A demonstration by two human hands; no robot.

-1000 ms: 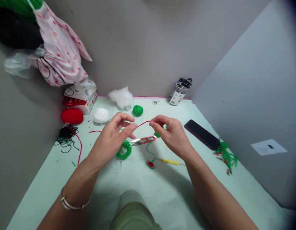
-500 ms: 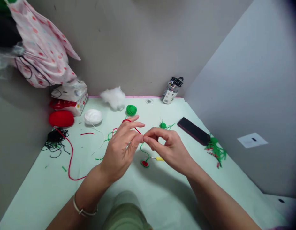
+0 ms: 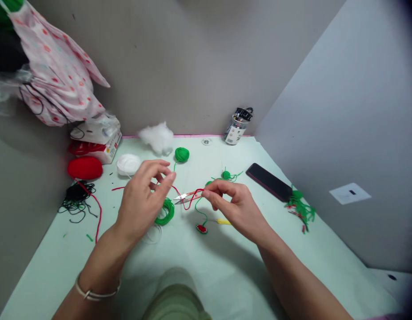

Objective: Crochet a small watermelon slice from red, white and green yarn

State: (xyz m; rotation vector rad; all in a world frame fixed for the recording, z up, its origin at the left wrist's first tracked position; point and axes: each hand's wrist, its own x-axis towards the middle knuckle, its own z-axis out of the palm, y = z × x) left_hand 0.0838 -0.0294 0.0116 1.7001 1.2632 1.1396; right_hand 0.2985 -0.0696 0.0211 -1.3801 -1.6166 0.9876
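Between thumb and forefinger, my right hand [image 3: 230, 198] pinches the end of a strand of red yarn [image 3: 188, 205]. The strand sags leftward in a loose curve and passes behind the fingers of my left hand [image 3: 142, 193]. That hand is raised, thumb and fingers apart; whether the yarn touches it is hidden. Scissors [image 3: 183, 197] lie beneath the strand, their handles partly behind my right fingers. By my left hand rests a coil of green yarn [image 3: 166, 213]. Below my right hand are a small red and green crocheted piece [image 3: 202, 229] with a green tail and a yellow-handled hook [image 3: 223, 222].
At the left are a red yarn ball [image 3: 85, 167], a white yarn ball [image 3: 128, 164] and tangled black yarn [image 3: 77, 191]. White stuffing [image 3: 157, 138], a green ball [image 3: 182, 154] and a jar [image 3: 235, 130] stand along the back. A phone [image 3: 269, 182] and yarn scraps [image 3: 302, 209] lie right.
My left hand has moved left, away from my right fingertips, and its fingers have spread. The red strand now hangs slack between the hands, and the scissors and green coil have come into view.
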